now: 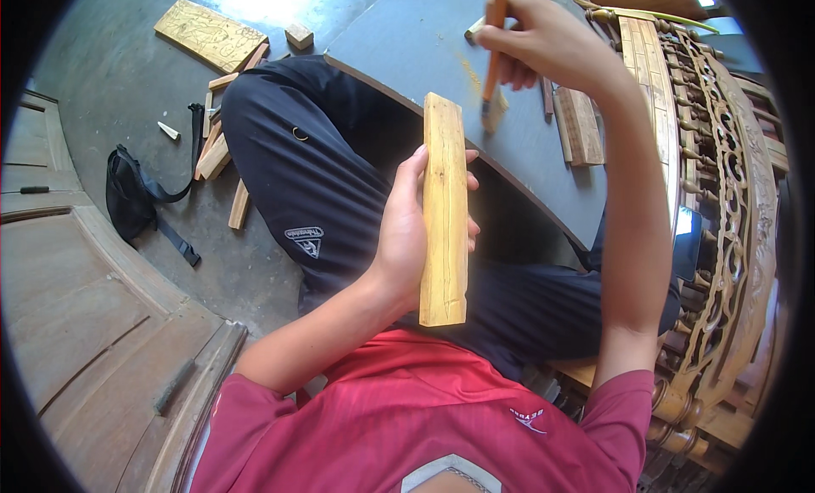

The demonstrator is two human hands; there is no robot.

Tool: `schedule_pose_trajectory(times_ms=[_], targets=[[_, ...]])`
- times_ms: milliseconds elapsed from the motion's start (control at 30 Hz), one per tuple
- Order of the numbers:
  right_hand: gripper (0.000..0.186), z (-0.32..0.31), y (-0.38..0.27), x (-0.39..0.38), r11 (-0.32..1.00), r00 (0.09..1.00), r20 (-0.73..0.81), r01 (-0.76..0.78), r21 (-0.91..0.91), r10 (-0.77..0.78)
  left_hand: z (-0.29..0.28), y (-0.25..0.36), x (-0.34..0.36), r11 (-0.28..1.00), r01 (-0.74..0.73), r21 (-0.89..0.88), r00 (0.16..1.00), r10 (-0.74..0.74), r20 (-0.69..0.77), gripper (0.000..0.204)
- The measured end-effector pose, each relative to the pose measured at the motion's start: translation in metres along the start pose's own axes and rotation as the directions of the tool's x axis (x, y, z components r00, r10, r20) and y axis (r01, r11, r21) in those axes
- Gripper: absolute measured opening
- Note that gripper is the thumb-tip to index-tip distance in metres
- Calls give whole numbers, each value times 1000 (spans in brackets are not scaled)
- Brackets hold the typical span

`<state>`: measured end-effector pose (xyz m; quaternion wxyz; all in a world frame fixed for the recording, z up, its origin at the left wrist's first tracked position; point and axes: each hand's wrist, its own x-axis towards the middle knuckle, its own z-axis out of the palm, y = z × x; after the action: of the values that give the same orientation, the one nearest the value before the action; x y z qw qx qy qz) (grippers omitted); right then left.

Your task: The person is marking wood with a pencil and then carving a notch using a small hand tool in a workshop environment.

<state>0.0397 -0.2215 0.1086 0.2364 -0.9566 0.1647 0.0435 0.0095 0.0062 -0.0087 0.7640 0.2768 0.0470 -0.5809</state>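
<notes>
Strip of yellow wood [444, 230] is clasped in the left hand [402, 230], the thumb laid along its left edge and the fingers [472, 182] curled round from behind to show at its right edge. The wood is long, narrow and flat-faced, honey-coloured, with thin dark lines running lengthwise, a small dark spot level with the fingers, and a nick in the right edge below them. Its far end is cut at a slight slant. The long axis runs almost straight away from the person: one end reaches past the left hand toward the grey bench [382, 36], the other comes back below the hand toward the red shirt [407, 408]. The whole strip is above the lap.

Beyond the left hand and to its right, the right hand [539, 47] is closed round an orange tool [494, 56], perhaps a brush, though blur hides its tip. The tool slopes down from the grip toward the bench. Pale dust [469, 70] marks the bench to the left of this hand, and a brown wooden block [581, 126] lies below it, slightly rightward
</notes>
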Motion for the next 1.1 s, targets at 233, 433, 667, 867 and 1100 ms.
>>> schedule_pose_trajectory(times_ms=[233,433,667,867,1100], targets=[[32,13,-1,56,977,978,-205,-3,212,48,1,0,1,1000,-25,2,999,25,32,65],[27,-11,-35,37,941,965,-249,6,339,84,-1,7,-2,998,-55,-24,998,55,3,64],[34,-9,-15,28,990,989,84,-124,69,118,-6,2,1,1000,-10,-21,1000,9,-28,63],[33,7,2,81,995,995,-83,-54,88,61,1,3,-1,1000,6,13,1000,-6,-31,64],[23,33,-17,130,969,945,-303,182,167,-125,-7,5,0,999,-51,-11,999,51,-3,63]])
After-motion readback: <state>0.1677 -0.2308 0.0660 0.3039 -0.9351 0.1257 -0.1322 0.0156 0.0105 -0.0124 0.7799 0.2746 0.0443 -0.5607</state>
